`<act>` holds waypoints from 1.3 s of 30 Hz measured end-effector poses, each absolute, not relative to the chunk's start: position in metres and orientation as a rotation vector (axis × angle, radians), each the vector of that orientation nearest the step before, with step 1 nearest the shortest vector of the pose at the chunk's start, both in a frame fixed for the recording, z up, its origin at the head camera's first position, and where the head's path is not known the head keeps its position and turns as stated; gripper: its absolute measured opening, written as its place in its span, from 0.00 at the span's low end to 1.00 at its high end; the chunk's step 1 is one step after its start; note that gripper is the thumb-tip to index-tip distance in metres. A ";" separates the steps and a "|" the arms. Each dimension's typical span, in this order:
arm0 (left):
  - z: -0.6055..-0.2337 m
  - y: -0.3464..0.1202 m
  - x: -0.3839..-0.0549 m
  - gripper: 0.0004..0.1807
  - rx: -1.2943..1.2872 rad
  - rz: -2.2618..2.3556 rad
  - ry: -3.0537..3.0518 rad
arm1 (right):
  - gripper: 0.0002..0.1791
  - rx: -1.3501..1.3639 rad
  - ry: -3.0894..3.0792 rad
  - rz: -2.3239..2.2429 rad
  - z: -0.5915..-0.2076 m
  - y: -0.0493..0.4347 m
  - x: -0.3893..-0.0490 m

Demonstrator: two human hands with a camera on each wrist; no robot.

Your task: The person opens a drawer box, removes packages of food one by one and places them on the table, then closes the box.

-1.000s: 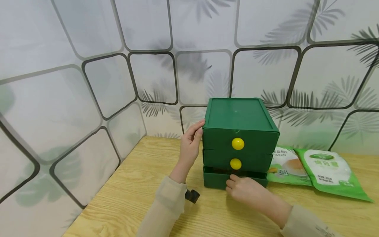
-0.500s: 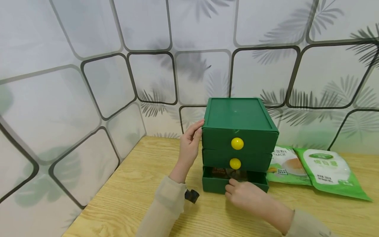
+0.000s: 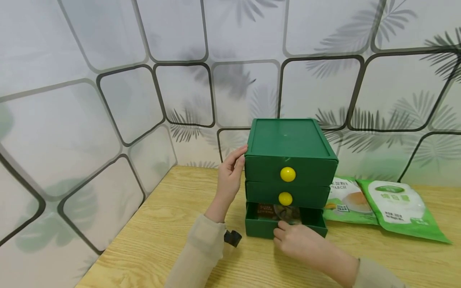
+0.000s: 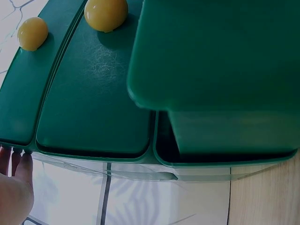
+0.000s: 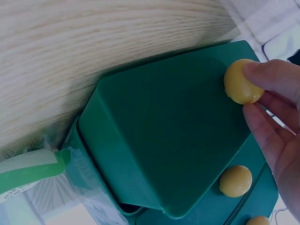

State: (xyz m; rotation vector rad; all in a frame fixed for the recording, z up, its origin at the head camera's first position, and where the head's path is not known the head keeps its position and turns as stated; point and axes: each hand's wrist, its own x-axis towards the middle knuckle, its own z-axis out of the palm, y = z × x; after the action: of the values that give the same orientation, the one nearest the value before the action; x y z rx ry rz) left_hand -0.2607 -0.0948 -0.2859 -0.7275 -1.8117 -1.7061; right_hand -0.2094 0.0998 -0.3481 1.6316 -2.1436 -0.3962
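A green drawer cabinet with round yellow knobs stands on the wooden table. Its bottom drawer is pulled part way out, and inside lie a brown packet with lettering and a clear pack with dark contents. My right hand pinches the bottom drawer's yellow knob between thumb and fingers, as the right wrist view shows. My left hand rests with its fingertips against the cabinet's upper left side. In the left wrist view those fingers touch the edge by the top drawer.
Two green-and-white bags lie right of the cabinet: a starch bag and another bag overlapping it. A small black object is by the left sleeve. A patterned wall covering rises behind the table.
The bottom drawer has slid further out toward me, with my right hand on its knob. The packets inside have come into view. My left hand has stayed against the cabinet.
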 end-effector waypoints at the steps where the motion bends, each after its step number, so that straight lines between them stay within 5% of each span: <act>1: -0.286 -0.095 -0.261 0.16 -0.727 -1.708 -1.811 | 0.06 1.632 -2.139 -0.402 -0.348 0.100 -0.209; 25: -0.306 -0.099 -0.282 0.18 -0.762 -1.695 -1.778 | 0.06 1.664 -2.095 -0.412 -0.349 0.100 -0.199; 39: -0.286 -0.095 -0.260 0.15 -0.732 -1.708 -1.807 | 0.06 1.705 -2.053 -0.392 -0.349 0.101 -0.196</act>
State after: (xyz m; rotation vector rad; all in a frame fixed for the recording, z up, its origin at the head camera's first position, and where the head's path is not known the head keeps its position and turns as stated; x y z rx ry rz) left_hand -0.2601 -0.0948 -0.2856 -0.7318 -1.8066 -1.7081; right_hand -0.1957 0.1007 -0.3487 1.7052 -2.0531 -0.3924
